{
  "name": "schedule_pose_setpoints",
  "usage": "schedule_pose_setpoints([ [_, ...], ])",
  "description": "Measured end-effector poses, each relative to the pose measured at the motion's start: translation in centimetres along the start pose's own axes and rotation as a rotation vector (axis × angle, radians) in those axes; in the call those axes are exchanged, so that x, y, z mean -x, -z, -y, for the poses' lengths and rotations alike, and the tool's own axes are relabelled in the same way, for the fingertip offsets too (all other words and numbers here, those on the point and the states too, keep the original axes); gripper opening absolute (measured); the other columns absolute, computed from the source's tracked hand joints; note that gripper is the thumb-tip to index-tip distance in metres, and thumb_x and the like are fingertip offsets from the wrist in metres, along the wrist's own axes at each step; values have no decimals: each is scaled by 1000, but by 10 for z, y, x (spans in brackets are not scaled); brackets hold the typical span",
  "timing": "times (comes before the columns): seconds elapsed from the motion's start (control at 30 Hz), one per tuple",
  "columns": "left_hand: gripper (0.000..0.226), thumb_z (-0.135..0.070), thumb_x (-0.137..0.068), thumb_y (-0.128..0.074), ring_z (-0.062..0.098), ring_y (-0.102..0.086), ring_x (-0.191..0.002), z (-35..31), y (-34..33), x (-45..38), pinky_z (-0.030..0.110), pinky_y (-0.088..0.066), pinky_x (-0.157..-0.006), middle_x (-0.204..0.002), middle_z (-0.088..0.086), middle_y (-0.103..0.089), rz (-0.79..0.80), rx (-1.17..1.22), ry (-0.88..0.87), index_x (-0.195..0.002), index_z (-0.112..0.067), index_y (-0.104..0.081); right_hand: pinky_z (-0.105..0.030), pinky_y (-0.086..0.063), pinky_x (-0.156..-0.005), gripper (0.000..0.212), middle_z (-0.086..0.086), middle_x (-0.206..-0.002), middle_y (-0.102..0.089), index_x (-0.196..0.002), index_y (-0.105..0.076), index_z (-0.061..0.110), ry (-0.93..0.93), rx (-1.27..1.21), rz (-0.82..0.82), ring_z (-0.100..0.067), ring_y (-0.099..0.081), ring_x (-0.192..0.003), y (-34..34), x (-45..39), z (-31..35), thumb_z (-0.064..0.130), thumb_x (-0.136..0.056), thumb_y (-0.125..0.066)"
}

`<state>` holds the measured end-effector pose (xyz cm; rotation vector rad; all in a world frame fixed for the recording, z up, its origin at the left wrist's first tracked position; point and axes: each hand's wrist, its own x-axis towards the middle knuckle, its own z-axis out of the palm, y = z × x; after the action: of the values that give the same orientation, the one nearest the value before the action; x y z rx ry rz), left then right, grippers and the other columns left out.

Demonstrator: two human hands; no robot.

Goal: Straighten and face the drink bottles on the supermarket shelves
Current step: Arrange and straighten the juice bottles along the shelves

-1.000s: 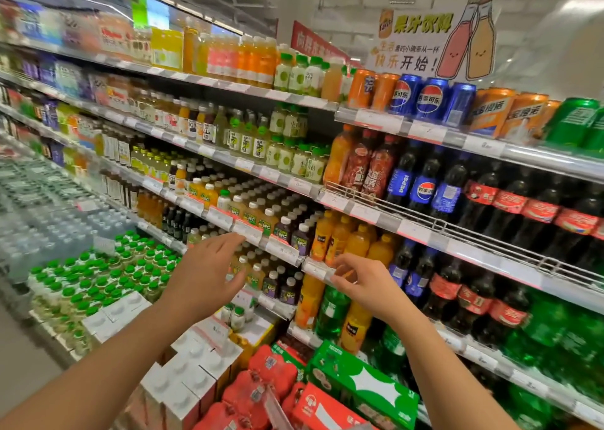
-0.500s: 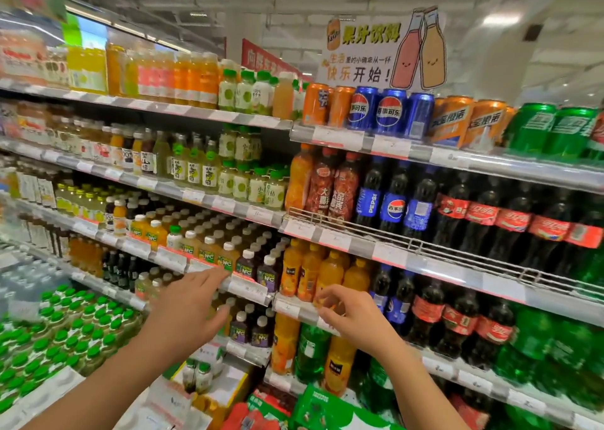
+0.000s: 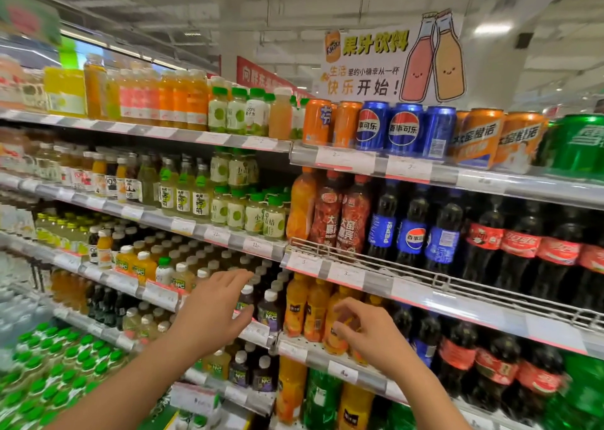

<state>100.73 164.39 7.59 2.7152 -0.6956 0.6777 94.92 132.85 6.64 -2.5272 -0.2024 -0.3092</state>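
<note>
Drink bottles fill the supermarket shelves (image 3: 330,356). A row of orange juice bottles (image 3: 295,312) stands on the middle shelf, with dark cola bottles (image 3: 457,357) to its right. My right hand (image 3: 369,331) reaches in, and its curled fingers and thumb hold the front orange juice bottle (image 3: 336,343) at its lower body. My left hand (image 3: 214,312) hovers with fingers spread in front of the small white-capped NFC juice bottles (image 3: 269,313) and holds nothing. It hides some of those bottles.
Higher shelves carry blue Pepsi bottles (image 3: 411,233), red-labelled cola, green-capped juice bottles (image 3: 255,214) and cans (image 3: 403,129). Green-capped bottles (image 3: 52,374) are stacked at the lower left. A juice sign (image 3: 392,66) stands on top. Price-tag rails edge every shelf.
The view has swung up and to the left along the shelves. My right hand has moved from the shelf rail onto the front orange juice bottle. My left hand stays spread before the small bottles.
</note>
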Motion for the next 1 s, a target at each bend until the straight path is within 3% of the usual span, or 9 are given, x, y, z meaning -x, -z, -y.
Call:
schedule_pose_setpoints([
  [0.23, 60, -49, -91, -56, 18, -54, -130, 26, -14, -29, 34, -47, -103, -144, -6, -56, -27, 20, -32, -145, -23, -50, -26, -57, -84, 23, 25, -103, -67, -117, -62, 44, -12, 55, -21, 5, -65, -93, -1, -25, 2, 49, -94, -63],
  [0.57, 57, -44, -91, -57, 20, -51, -130, 93, -28, -70, 38, -47, -103, -141, -5, -57, -51, 112, -109, -143, -23, -49, -23, -55, -79, 25, 18, -103, -71, -120, -66, 33, 79, 152, -132, 2, -66, -87, 6, -105, 81, 37, -95, -68],
  [0.7, 61, -48, -92, -54, 20, -47, -136, 128, -38, -97, 37, -41, -110, -147, -4, -52, -15, 83, -162, -147, -23, -46, -23, -55, -80, 27, 18, -101, -70, -122, -66, 29, 98, 167, -207, 0, -66, -90, 13, -142, 118, 36, -96, -67],
  [0.83, 63, -51, -93, -52, 19, -39, -142, 161, -53, -133, 38, -38, -114, -154, -6, -44, 32, 56, -191, -149, -26, -41, -25, -55, -78, 25, 15, -98, -69, -120, -69, 23, 134, 205, -381, -1, -66, -86, 31, -190, 159, 31, -96, -68],
  [1.0, 68, -54, -95, -48, 26, -21, -152, 183, -77, -158, 47, -28, -121, -165, -2, -26, 129, 10, -219, -155, -28, -31, -40, -60, -82, 22, 5, -100, -73, -113, -70, 18, 149, 281, -704, -12, -69, -87, 65, -256, 211, 31, -95, -65],
])
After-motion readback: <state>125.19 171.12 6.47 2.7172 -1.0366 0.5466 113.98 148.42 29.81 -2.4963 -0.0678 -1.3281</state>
